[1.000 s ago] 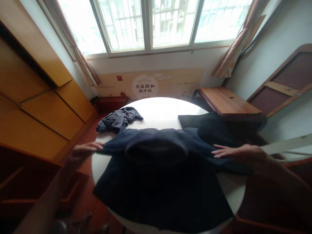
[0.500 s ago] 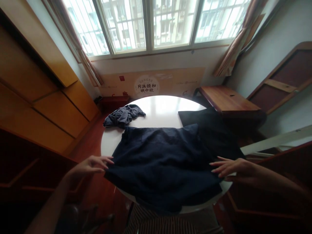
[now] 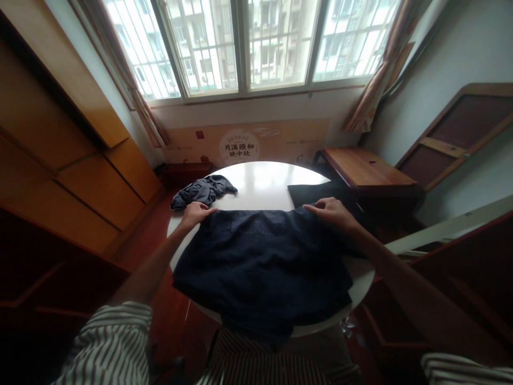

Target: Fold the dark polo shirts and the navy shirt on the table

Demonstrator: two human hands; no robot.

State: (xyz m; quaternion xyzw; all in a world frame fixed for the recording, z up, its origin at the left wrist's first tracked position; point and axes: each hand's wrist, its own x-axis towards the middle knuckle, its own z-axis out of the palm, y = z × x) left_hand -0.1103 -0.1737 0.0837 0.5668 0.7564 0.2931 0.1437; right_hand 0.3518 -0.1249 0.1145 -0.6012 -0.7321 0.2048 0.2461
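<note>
A dark navy garment (image 3: 260,262) lies spread on the round white table (image 3: 260,184), its lower edge hanging over the near rim. Its exact cut is hard to make out in the dim light. At the far left corner of its top edge, my left hand (image 3: 195,215) is closed in a pinch on the cloth. My right hand (image 3: 332,211) pinches the far right corner the same way. Behind my left hand sits a crumpled dark grey garment (image 3: 202,190). Another dark, flat cloth (image 3: 308,193) lies at the right, partly hidden by my right hand and arm.
A low wooden table (image 3: 368,166) stands beyond the right side. Wooden cabinets (image 3: 100,182) line the left wall. Dark wooden furniture (image 3: 52,283) flanks me on both sides. A barred window (image 3: 276,48) and a printed banner (image 3: 276,140) are at the back.
Both hands have moved from the garment's near side corners to its far top corners and closed on the cloth. The garment has shifted slightly left at its right side.
</note>
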